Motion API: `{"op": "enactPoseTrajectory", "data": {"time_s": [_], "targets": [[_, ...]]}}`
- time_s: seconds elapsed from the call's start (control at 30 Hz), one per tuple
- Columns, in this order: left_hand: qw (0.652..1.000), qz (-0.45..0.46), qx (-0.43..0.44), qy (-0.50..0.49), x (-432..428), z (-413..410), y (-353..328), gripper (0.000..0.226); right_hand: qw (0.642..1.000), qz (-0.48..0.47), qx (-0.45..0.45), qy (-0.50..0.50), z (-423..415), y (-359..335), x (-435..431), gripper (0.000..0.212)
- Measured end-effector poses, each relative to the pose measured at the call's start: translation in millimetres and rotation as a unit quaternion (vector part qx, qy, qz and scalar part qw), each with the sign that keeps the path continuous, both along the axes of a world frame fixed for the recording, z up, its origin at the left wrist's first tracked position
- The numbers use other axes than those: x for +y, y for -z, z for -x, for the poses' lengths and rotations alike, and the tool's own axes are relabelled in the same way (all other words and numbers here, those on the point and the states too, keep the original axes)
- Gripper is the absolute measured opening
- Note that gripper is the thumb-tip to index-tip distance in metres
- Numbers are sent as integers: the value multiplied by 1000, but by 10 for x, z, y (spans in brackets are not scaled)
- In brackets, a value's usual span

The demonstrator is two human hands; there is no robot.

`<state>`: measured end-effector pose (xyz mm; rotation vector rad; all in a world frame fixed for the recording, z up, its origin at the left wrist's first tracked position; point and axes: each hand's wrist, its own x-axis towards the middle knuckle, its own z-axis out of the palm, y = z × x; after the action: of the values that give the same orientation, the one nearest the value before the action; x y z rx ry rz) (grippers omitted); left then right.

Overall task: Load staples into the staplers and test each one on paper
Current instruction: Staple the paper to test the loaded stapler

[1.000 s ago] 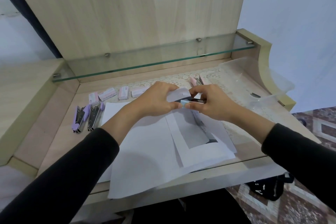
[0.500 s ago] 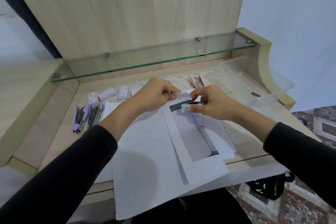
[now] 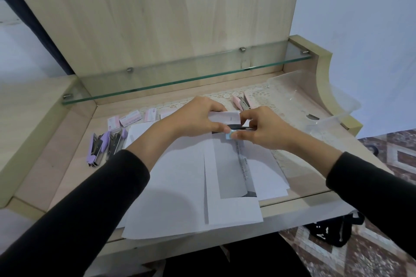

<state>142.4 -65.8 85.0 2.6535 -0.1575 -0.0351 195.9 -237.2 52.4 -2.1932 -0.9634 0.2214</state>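
Both pinch: left hand holds the folded paper, right hand the stapler. A staple now shows in the fold, unseen before; this test looks done.

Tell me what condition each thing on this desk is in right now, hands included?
left hand: pinches the folded paper strip.
right hand: grips the blue stapler.
folded paper strip: bent over, one short dark mark showing.
blue stapler: held at the strip's lower edge.
purple staplers: lying swung open, side by side.
pink stapler: lying open behind the hands.
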Motion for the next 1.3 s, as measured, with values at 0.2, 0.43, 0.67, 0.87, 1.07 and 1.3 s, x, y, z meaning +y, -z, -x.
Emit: {"op": "enactPoseTrajectory", "data": {"time_s": [0.2, 0.43, 0.67, 0.87, 1.07, 1.3], "targets": [[999, 22, 25, -29, -38, 30, -28, 31, 1000, -22, 1, -4, -24, -13, -28, 15], [998, 18, 48, -39, -61, 24, -11, 37, 1000, -7, -16, 1, 7, 1, -28, 23], [999, 4, 25, -47, -105, 35, -26, 23, 999, 5, -35, 12, 19, -45, -12, 22], [998, -12, 26, -52, -129, 51, -34, 29, 999, 8, -40, 11, 30, -49, 5, 18], [998, -25, 10, -50, -121, 26, 18, 26, 998, 23, -54, 11, 12, -32, 38, 24], [998, 28, 18, -54, 17, 25, 35, 43, 1000, -4, -17, 0, -31, 15, 5, 22]]}}
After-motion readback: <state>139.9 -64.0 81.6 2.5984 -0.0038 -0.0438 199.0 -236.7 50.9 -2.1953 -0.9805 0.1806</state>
